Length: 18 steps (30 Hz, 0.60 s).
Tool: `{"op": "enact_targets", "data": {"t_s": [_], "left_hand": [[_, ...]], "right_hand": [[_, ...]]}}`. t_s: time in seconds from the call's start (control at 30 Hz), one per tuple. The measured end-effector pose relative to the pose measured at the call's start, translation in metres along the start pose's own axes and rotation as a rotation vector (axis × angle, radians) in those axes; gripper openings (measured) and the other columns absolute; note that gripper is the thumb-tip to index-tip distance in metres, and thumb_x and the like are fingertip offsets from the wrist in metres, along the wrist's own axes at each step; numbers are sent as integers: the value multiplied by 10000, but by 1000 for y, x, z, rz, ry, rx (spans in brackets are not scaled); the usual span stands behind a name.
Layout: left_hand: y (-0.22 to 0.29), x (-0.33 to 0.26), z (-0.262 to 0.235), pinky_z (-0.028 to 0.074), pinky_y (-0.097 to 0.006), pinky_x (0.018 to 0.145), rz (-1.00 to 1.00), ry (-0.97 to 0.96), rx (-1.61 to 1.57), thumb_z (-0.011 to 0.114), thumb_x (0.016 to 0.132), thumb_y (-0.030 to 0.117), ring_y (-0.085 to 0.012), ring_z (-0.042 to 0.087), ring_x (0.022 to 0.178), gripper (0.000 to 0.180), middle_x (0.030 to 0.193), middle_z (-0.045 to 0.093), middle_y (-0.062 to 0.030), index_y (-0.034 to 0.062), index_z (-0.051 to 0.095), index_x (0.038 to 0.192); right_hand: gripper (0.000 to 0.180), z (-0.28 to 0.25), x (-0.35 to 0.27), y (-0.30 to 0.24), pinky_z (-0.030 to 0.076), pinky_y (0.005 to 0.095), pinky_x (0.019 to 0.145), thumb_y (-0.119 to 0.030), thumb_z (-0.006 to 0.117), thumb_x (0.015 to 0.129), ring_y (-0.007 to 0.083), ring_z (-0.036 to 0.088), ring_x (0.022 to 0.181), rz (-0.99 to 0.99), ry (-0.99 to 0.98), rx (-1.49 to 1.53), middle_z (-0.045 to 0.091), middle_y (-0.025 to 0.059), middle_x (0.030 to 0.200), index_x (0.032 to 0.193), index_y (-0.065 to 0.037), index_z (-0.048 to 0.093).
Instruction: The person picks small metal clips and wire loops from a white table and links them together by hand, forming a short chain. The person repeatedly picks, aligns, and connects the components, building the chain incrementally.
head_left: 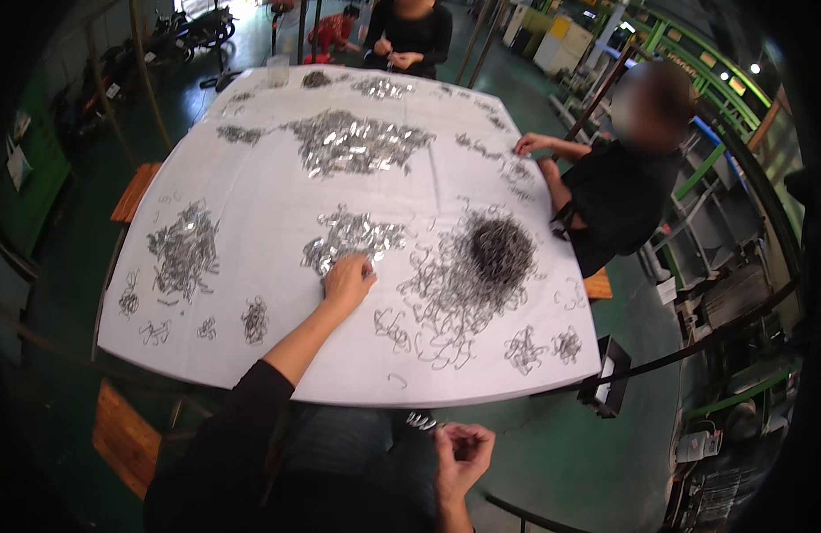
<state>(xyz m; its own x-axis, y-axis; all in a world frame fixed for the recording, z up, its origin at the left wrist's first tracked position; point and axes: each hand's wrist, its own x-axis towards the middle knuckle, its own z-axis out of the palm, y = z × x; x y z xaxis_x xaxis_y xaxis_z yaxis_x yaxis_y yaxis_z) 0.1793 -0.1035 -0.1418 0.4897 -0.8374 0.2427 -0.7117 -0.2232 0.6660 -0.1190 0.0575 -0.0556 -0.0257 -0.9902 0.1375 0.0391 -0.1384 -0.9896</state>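
My left hand (349,281) reaches over the white-covered table (250,222). Its fingers are closed at the near edge of a middle pile of small shiny metal pieces (364,234); what they pinch, if anything, is too small to make out. My right hand (464,449) is off the table's near edge, above my lap, with fingertips pressed together. Whatever lies between them cannot be made out. To the right of the left hand spreads a loose heap of bent wire hooks (446,298), with a dense dark clump of hooks (502,251) at its far right.
More metal pieces lie in a far pile (357,142) and a left pile (185,253). Small hook bunches (255,320) dot the near side. One co-worker (623,186) sits at the right edge, another person (410,35) at the far end. A wooden stool (126,435) stands near left.
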Motion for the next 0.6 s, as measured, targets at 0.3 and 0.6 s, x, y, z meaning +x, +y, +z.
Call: {"op": "enact_targets", "data": {"t_s": [0.3, 0.6], "left_hand": [[78, -89, -32, 517, -253, 718, -4, -331, -650, 714, 810, 48, -123, 651, 807, 139, 871, 695, -70, 7, 668, 934], [135, -183, -79, 516, -230, 719, -55, -492, -909, 659, 847, -3, -87, 636, 793, 118, 870, 689, -56, -24, 667, 963]], "right_hand": [[294, 0, 0, 2, 544, 261, 741, 52, 699, 814, 141, 650, 799, -102, -79, -76, 650, 113, 885, 994, -7, 474], [291, 2, -3, 4, 549, 260, 754, 62, 687, 820, 140, 652, 841, -147, -78, -112, 645, 113, 941, 1016, -5, 482]]}}
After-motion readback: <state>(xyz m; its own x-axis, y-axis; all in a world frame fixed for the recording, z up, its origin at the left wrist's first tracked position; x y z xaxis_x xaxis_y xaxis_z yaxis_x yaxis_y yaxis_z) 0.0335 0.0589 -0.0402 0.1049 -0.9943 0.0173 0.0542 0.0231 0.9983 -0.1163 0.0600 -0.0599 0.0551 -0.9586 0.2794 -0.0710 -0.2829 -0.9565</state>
